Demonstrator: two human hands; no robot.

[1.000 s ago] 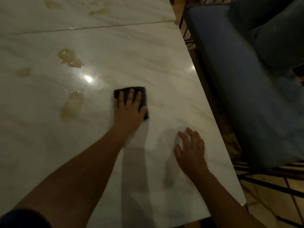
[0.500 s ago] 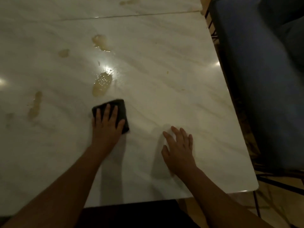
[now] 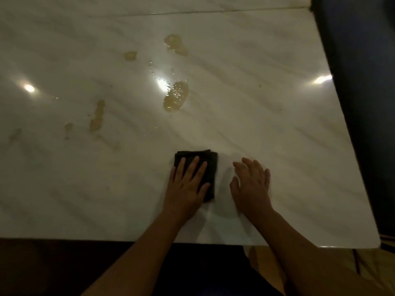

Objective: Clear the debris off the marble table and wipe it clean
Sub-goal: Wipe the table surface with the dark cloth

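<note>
My left hand [image 3: 186, 184] lies flat on a folded dark cloth [image 3: 210, 167], pressing it onto the white marble table [image 3: 277, 135] near the front edge. My right hand [image 3: 252, 182] rests flat on the marble just right of the cloth, fingers spread, holding nothing. Several yellowish wet spills lie farther out: a large one [image 3: 175, 96] straight beyond the cloth, another [image 3: 176, 44] behind it, a small one [image 3: 130, 55] and a streak [image 3: 97, 116] to the left.
A blue upholstered seat [image 3: 359, 82] runs along the table's right edge. A seam [image 3: 192, 12] crosses the marble at the far end. Below the front edge is dark, with tan floor [image 3: 374, 265] at the right.
My left hand has drawn the cloth back toward the front edge and rightward, close beside my right hand. The view has shifted, so the spills now lie farther beyond the cloth.
</note>
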